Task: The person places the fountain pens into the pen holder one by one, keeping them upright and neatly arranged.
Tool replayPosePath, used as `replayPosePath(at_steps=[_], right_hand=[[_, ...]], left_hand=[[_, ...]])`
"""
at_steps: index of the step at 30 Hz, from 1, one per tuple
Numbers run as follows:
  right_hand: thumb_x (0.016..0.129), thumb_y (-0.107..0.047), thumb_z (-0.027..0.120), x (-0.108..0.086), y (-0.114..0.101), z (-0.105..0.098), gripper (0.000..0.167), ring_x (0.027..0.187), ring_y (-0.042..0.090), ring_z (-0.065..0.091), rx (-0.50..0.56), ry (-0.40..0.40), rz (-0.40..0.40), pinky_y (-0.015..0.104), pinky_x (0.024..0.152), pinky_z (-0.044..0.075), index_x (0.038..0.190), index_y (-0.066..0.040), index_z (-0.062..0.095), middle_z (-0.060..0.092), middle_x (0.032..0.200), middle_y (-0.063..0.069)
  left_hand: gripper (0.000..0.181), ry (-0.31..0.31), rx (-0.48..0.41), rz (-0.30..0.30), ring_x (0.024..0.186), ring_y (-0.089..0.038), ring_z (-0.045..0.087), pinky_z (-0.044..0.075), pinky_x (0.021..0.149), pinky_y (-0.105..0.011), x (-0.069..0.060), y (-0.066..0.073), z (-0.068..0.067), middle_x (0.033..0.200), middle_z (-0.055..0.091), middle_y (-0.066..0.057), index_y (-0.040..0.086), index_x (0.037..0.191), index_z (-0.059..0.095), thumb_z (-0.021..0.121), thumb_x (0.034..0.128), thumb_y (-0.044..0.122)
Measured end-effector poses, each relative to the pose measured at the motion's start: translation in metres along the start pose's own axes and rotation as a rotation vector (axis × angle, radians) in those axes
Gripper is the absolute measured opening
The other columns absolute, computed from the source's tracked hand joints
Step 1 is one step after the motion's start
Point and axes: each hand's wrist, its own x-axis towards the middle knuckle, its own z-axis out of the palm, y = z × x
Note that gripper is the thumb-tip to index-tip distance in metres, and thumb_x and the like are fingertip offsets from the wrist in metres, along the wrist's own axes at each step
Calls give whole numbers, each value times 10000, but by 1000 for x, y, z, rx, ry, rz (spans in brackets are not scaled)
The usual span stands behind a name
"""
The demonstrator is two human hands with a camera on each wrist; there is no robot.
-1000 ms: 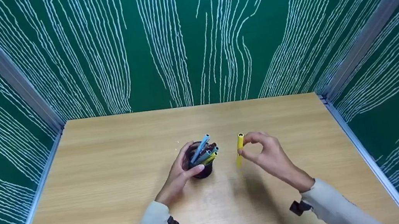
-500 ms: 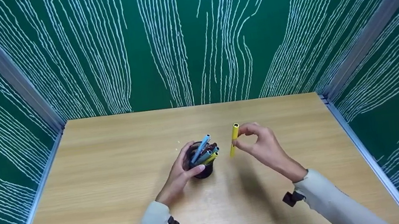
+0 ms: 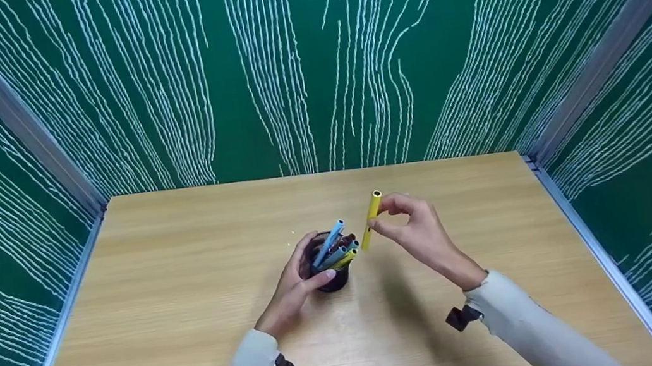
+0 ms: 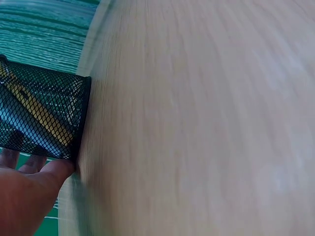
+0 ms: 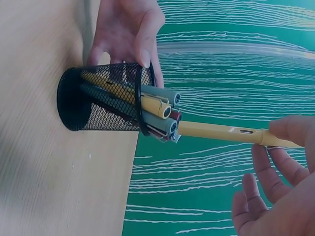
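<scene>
My left hand [image 3: 289, 287] holds a black mesh pen cup [image 3: 336, 281] upright on the table, its thumb along the near side. Several pens lean in the cup, among them a light blue pen [image 3: 328, 244] and a yellow pen [image 5: 155, 104]. To the right of the cup, my right hand [image 3: 419, 230] pinches another yellow pen [image 3: 371, 213] between thumb and fingertips, held off the table. That pen stands tilted, its lower end close to the cup's rim. In the right wrist view it overlaps the pen tops; I cannot tell whether it touches them.
A light wooden table [image 3: 186, 279] lies under both hands. Green panels [image 3: 324, 81] with white wavy lines enclose it at the back and both sides, joined by grey posts [image 3: 605, 35]. A few pale specks lie left of the cup.
My right hand has moved left and away from me with the yellow pen, bringing it nearer the cup. The left hand and the cup have stayed put.
</scene>
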Motion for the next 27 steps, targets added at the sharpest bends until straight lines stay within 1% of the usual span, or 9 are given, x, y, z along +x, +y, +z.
replayPosePath(at_steps=[5,10,12,14,19,20,22,26,27], right_hand=[[948,-84,864,3,-1,9,151,1114,289,637,20,4,-6,460,1052,491,1093,-67,824,775,1114,90],[958,-102,859,6,-3,17,146,1107,280,640,43,7,-24,461,1045,503,1094,-69,820,775,1110,80],[958,-115,861,6,-4,19,155,1114,281,637,49,6,-25,462,1044,502,1101,-70,819,775,1120,75],[953,-119,864,8,-3,22,166,1123,293,636,53,6,-24,465,1047,499,1105,-69,819,776,1133,72],[944,-94,866,11,-2,28,170,1132,391,649,104,9,-24,522,1054,509,1093,-37,809,774,1123,100],[944,-89,865,12,-2,30,168,1131,394,652,113,9,-25,537,1057,512,1091,-33,807,773,1118,105],[945,-86,865,13,-1,32,167,1126,386,657,125,8,-26,551,1060,522,1092,-32,807,771,1115,102],[949,-78,863,15,1,36,170,1111,312,663,137,8,-33,574,1072,527,1101,-29,807,774,1115,99],[949,-75,862,15,1,36,168,1109,311,664,145,12,-35,584,1073,525,1100,-27,806,774,1112,99]], left_hand=[[867,9,7,-13,1560,-337,421,267,1331,-501,-1,-1,-1,1719,417,-172,114,1715,337,798,982,62],[875,16,31,-21,1550,-347,433,270,1326,-526,-2,-2,-2,1711,430,-158,116,1717,335,808,981,95],[877,22,37,-33,1539,-344,443,277,1321,-525,-2,-1,-1,1705,439,-148,136,1718,342,814,978,109],[872,28,42,-43,1531,-333,450,280,1318,-514,-3,-1,-1,1697,449,-135,155,1715,354,818,977,118],[864,21,45,-28,1540,-326,445,260,1326,-511,-1,0,0,1689,466,-139,122,1713,348,810,983,103],[862,23,48,-27,1540,-326,446,259,1326,-513,-1,0,0,1687,469,-138,121,1712,349,810,984,104],[859,27,56,-29,1537,-322,448,263,1325,-512,0,0,0,1685,474,-132,133,1711,355,811,983,109],[861,28,66,-36,1537,-322,449,272,1323,-519,0,1,-1,1691,463,-125,156,1713,356,813,984,125],[866,26,65,-35,1542,-319,445,272,1326,-514,0,1,-1,1696,458,-122,159,1716,352,813,984,124]])
